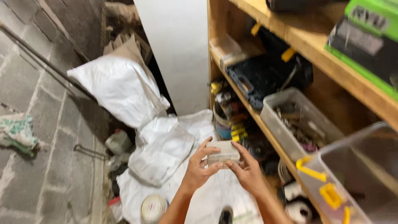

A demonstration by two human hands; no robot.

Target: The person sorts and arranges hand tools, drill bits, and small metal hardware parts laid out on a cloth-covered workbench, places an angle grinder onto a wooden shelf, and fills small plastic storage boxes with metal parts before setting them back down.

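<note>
Both my hands hold a small pale rectangular box [223, 152] in front of me, low in the view. My left hand [198, 168] grips its left end with the thumb on top. My right hand [248, 169] clasps its right end and underside. The box is roughly level, above white sacks [166, 149] lying on the floor. A wooden shelf unit [306, 37] stands just to the right of my hands.
The shelves hold a black tool case [265, 76], a clear bin of metal parts [296, 122], a clear lidded box with yellow latches [352, 174] and a green-and-black case [369, 29]. Cans and clutter [226, 120] sit at the shelf's foot. A white panel [178, 49] leans behind; a tape roll [153, 207] lies on the floor.
</note>
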